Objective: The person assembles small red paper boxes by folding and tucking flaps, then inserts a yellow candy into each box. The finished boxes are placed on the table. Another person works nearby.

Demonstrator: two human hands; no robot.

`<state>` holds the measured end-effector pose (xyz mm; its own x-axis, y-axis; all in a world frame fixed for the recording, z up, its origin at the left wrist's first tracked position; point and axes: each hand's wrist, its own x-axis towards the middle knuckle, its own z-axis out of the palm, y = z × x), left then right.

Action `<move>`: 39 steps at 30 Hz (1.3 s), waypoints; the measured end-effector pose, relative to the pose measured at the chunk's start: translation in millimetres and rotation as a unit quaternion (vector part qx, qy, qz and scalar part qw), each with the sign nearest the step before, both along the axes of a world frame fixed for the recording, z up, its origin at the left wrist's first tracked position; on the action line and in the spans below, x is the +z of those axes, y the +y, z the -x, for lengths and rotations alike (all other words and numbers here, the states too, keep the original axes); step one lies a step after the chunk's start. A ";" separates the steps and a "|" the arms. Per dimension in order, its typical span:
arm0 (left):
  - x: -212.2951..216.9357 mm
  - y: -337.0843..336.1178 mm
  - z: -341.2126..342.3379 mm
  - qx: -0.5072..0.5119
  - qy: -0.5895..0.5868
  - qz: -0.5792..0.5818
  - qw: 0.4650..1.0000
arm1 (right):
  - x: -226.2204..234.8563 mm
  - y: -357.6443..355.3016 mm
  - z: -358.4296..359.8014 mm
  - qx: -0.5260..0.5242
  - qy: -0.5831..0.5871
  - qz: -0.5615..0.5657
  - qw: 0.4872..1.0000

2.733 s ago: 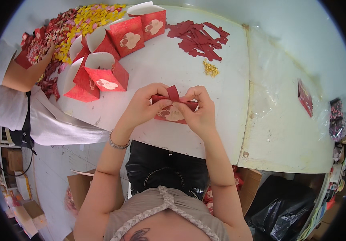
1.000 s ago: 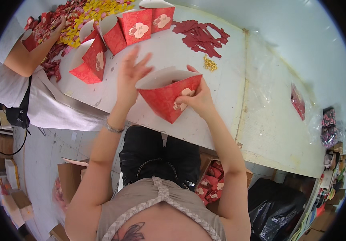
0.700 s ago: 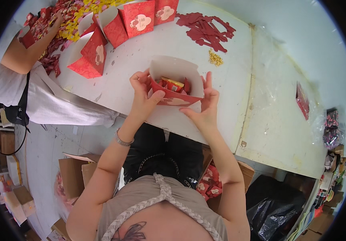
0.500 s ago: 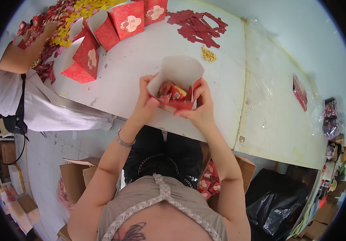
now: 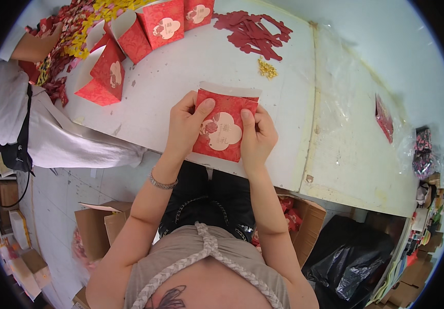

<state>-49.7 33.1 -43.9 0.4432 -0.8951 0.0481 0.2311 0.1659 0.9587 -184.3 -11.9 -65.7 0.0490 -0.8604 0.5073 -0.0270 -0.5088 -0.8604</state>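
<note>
A red paper gift box (image 5: 221, 131) with a pale flower-shaped label is held between my two hands over the table's near edge. My left hand (image 5: 190, 116) grips its left side, thumb pressed on the upper front. On the other side my right hand (image 5: 257, 131) closes round the edge with the thumb on the front. The box's top edges lie close together, with a strip of the pale back panel showing above, and what is inside is hidden. Several open red boxes (image 5: 112, 77) stand at the far left.
Dark red ribbon-like strips (image 5: 255, 33) and small gold pieces (image 5: 267, 68) lie beyond the box. Heaped red and yellow wrapped sweets (image 5: 80, 31) cover the far left, where another person's arm (image 5: 39, 47) reaches. Cardboard boxes (image 5: 308, 226) and a black plastic bag (image 5: 353, 255) sit below the table.
The box, earlier open toward me with wrapped pieces showing inside, now has its labelled front toward me and its top pressed together. My thumbs have moved onto the front.
</note>
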 end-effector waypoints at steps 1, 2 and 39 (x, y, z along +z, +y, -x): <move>4.8 -1.3 3.0 -0.005 0.040 -0.012 0.999 | -3.7 -5.0 -0.9 -0.003 -0.006 0.014 1.000; 2.7 -1.1 0.5 -0.002 0.020 -0.012 1.000 | 0.8 -4.6 -3.3 0.030 -0.038 0.001 0.999; 0.5 -17.7 -5.9 0.004 0.008 0.018 1.000 | 26.1 -21.3 1.3 0.093 -0.006 -0.176 0.980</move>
